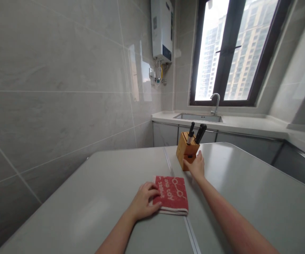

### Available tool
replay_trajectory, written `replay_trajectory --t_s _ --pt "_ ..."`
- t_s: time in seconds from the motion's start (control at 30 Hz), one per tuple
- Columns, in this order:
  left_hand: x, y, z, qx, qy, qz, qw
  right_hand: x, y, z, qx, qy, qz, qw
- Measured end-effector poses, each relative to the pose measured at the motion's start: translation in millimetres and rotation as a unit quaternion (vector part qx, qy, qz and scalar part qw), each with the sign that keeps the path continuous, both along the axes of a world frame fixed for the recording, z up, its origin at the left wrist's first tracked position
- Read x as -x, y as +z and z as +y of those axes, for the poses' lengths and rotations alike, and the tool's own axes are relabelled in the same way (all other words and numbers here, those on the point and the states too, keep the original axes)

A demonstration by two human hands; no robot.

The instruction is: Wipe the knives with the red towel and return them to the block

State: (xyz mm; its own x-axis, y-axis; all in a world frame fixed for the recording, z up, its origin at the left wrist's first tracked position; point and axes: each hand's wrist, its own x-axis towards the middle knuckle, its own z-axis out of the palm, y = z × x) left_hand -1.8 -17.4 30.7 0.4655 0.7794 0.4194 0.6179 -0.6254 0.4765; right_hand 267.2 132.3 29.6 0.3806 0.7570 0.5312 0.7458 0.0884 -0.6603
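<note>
A folded red towel [171,194] with white lettering and a white border lies flat on the pale table. My left hand [145,201] rests at its left side, fingertips and thumb touching the cloth, with the thumb spread away from the fingers. Farther back stands a wooden knife block [183,151] with several black-handled tools, among them a large black handle [201,133], in its top. My right hand [196,166] grips the lower front of the block, thumb on the front face and fingers around the right side.
The light grey table [110,183] has a seam strip running away from me. Behind it are a white counter [247,121], a sink [195,116] and a faucet [216,102]. A tiled wall [62,81] borders the left; a water heater [162,30] hangs near the window.
</note>
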Motion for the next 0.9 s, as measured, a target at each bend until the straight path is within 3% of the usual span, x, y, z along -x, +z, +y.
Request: replay_trajectory --t_s 0.1,0.47,0.9 --pt "-2.1 -3.2 -1.3 -0.007 0.0 0.015 1.0 5.6 0.2 13.4 -0.027 -0.007 0.018 0.999" --pt "-12.5 -4.2 -5.8 0.027 0.022 0.097 0.995 -2.3 -7.9 37.4 -0.026 0.001 0.075 0.997" --pt "-10.8 -7.3 -2.1 0.042 0.013 0.119 0.992 -7.6 -7.5 33.5 -0.004 -0.012 0.152 0.988"
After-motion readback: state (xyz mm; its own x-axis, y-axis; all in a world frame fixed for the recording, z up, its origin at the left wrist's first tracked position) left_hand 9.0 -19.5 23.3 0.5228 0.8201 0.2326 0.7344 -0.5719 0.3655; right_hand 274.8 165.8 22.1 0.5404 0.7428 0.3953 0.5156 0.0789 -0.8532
